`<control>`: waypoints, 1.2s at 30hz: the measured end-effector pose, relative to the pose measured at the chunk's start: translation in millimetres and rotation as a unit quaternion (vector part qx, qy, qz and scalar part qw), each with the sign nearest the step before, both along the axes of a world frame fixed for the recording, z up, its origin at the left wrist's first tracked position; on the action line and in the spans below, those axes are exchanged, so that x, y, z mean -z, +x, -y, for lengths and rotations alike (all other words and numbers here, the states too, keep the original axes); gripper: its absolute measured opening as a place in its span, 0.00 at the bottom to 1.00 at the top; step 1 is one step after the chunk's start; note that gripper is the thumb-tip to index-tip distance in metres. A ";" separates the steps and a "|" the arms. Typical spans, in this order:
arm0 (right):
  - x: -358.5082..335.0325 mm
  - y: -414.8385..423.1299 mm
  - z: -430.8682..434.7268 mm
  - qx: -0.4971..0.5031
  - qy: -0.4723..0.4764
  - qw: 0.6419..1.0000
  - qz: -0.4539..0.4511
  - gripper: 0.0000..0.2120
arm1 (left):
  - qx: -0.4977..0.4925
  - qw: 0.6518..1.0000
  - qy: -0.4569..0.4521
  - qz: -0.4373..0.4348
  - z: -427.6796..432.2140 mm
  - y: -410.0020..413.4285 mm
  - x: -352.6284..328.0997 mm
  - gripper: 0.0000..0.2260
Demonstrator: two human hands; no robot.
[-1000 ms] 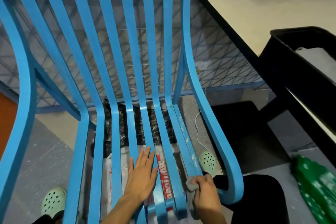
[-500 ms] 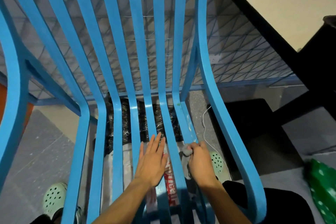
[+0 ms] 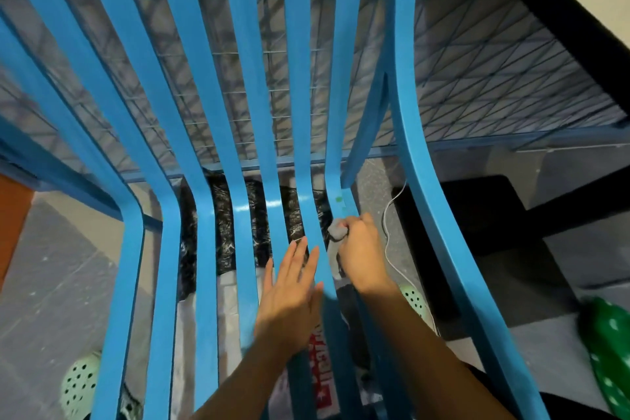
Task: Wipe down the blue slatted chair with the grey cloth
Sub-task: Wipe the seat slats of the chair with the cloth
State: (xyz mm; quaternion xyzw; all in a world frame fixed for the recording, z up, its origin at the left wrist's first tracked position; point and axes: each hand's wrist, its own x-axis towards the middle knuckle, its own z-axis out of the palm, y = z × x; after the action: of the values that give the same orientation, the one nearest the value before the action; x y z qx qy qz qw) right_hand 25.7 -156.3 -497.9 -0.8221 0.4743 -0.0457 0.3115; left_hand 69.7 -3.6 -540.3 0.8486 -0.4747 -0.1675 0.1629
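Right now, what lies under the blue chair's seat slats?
Through the gaps in the blue slatted chair: crinkled black plastic toward the back, a white bag with red print nearer the front. The slats, the left hand and the right hand with the grey cloth cover the rest.

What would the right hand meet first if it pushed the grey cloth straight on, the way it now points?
Likely the small green spot on the blue slatted chair, just ahead of the grey cloth in the right hand; beyond it the slat bends up into the backrest.

A mint clog [image 3: 80,385], a white cable [image 3: 385,225] and perhaps a black bag [image 3: 226,232] lie on the floor [image 3: 51,266].
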 end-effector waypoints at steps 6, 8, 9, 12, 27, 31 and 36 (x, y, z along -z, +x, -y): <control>11.7 49.6 41.0 0.076 0.047 0.995 0.051 0.12 | -0.046 0.999 -0.028 -0.005 2.4 -0.2 1.3 0.22; 14.5 54.5 56.3 0.121 0.075 0.986 0.083 0.10 | -0.054 0.998 -0.023 -0.006 4.6 -0.7 0.9 0.22; 12.0 52.0 60.3 0.149 0.092 0.980 0.098 0.10 | -0.055 0.998 -0.023 -0.009 4.2 -1.7 0.8 0.22; 10.7 45.5 63.9 0.227 0.099 0.962 0.117 0.10 | -0.056 0.998 -0.018 -0.011 4.1 1.0 1.1 0.23; 23.5 18.9 22.0 -0.019 -0.009 0.995 0.100 0.16 | -0.030 0.999 -0.011 0.008 4.0 3.1 7.2 0.26; 21.5 41.2 40.2 0.021 0.005 0.994 0.107 0.16 | -0.028 0.999 -0.023 0.009 3.1 3.0 7.8 0.26; 24.5 23.2 18.8 0.028 -0.012 0.996 0.088 0.18 | 0.010 0.998 0.052 -0.018 5.0 3.9 -4.5 0.28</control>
State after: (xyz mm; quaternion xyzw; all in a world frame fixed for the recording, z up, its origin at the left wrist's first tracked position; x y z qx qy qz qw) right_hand 48.9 -175.1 -522.3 -0.8048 0.4675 -0.1326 0.3408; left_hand 73.6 -8.6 -535.9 0.8480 -0.4709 -0.2084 0.1256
